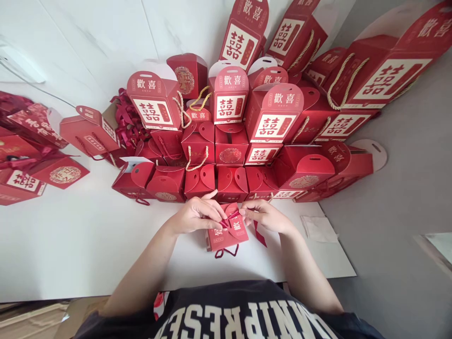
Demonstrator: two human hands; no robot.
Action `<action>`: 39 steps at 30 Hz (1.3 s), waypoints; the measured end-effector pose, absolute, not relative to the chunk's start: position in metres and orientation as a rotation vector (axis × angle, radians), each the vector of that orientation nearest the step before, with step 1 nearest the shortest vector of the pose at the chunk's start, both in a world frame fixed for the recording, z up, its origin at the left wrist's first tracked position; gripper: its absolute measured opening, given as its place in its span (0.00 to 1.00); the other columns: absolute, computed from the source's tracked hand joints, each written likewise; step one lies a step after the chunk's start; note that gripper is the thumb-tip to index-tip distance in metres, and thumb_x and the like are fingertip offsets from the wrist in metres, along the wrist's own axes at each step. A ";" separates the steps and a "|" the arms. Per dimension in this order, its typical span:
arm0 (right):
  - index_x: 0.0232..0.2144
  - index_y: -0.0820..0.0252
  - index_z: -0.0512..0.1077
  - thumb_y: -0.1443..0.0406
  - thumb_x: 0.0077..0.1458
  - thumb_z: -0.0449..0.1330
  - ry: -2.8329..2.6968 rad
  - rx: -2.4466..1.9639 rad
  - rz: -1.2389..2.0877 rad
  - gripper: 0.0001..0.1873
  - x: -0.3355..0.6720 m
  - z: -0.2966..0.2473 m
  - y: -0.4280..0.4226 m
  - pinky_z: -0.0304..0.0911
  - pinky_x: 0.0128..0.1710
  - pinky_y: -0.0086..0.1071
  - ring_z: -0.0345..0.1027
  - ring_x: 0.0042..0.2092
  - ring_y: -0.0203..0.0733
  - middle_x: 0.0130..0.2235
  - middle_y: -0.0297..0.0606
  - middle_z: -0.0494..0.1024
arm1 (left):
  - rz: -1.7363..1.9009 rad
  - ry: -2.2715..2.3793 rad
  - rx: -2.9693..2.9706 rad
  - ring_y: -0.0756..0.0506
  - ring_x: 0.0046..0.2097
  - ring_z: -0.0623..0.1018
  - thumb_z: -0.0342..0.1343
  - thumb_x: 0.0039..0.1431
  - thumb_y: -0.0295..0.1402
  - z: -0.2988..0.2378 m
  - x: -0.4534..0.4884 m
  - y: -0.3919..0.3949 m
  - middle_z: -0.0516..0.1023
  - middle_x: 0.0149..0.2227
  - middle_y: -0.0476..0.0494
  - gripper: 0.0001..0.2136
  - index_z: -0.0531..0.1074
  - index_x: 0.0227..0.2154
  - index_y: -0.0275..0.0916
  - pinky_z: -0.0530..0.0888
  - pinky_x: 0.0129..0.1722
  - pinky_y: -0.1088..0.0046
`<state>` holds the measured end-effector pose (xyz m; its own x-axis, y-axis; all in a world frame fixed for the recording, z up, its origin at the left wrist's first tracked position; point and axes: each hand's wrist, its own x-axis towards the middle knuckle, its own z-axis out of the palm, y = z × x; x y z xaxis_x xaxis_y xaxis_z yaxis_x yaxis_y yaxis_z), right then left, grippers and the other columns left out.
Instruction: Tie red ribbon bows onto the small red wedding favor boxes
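Note:
A small red gift box (229, 239) with pale printed characters stands on the white table in front of me, its curved top flaps folded together. Across its top runs a dark red ribbon (232, 216), pinched at the left between the thumb and finger of my left hand (200, 214). My right hand (263, 215) grips the same ribbon on the right side of the box. One ribbon tail (260, 234) hangs down below my right hand. A dark red cord handle (227, 252) loops out from the box's near side.
Stacks of red gift boxes (231, 155), some with gold rope handles, line the wall behind my hands. More boxes (67, 172) with ribbons lie at the left, beside a heap of dark red ribbon (129, 117). A folded white tissue (319, 229) lies at the right.

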<state>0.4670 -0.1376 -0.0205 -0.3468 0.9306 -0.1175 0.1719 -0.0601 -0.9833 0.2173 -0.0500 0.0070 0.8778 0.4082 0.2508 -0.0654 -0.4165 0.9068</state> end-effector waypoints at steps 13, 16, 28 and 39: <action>0.31 0.61 0.72 0.57 0.60 0.61 -1.499 -1.072 1.553 0.12 0.490 -0.017 -0.142 0.61 0.33 0.30 0.65 0.31 0.35 0.30 0.33 0.71 | 0.768 0.504 2.000 0.46 0.35 0.76 0.66 0.53 0.35 -0.009 0.234 -0.055 0.80 0.29 0.43 0.05 0.82 0.29 0.40 0.72 0.39 0.69; 0.30 0.62 0.74 0.59 0.58 0.64 -1.478 -1.027 1.508 0.11 0.490 -0.017 -0.143 0.59 0.31 0.29 0.63 0.30 0.34 0.29 0.34 0.72 | 0.765 0.531 2.022 0.47 0.35 0.75 0.63 0.57 0.34 -0.007 0.236 -0.057 0.80 0.28 0.44 0.05 0.83 0.29 0.41 0.72 0.41 0.69; 0.43 0.54 0.78 0.64 0.64 0.57 -1.808 -1.042 0.923 0.10 0.445 -0.001 -0.140 0.60 0.42 0.38 0.70 0.38 0.39 0.36 0.37 0.79 | 0.532 0.672 2.032 0.48 0.37 0.76 0.66 0.53 0.37 0.001 0.236 -0.055 0.78 0.32 0.47 0.08 0.82 0.35 0.42 0.71 0.41 0.72; 0.47 0.54 0.73 0.65 0.65 0.55 -1.795 -1.210 0.639 0.10 0.434 0.001 -0.145 0.61 0.45 0.39 0.68 0.42 0.42 0.40 0.39 0.76 | 0.557 0.687 1.985 0.48 0.37 0.77 0.62 0.57 0.38 -0.002 0.233 -0.057 0.77 0.34 0.45 0.09 0.81 0.36 0.39 0.73 0.40 0.73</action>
